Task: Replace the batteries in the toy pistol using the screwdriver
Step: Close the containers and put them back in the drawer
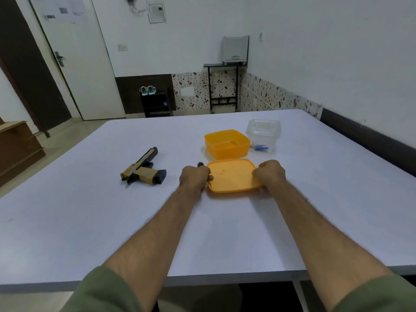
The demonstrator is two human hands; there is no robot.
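An orange lid [233, 175] lies flat on the white table [112, 210]. My left hand [194, 176] grips its left edge and my right hand [270, 174] grips its right edge. Behind the lid stands the open orange box [227, 144]. A thin screwdriver [201, 162] with a dark handle lies just beyond my left hand, partly hidden by it. The gold and black toy pistol [143, 167] lies on its side to the left. Blue batteries [261, 147] show through the bottom of a clear plastic container [263, 134] at the right.
The table's front edge [225, 278] runs close to my body. A wall with a dark skirting borders the table on the right. Beyond the far edge are a door, a low dark shelf with shoes and a black stand.
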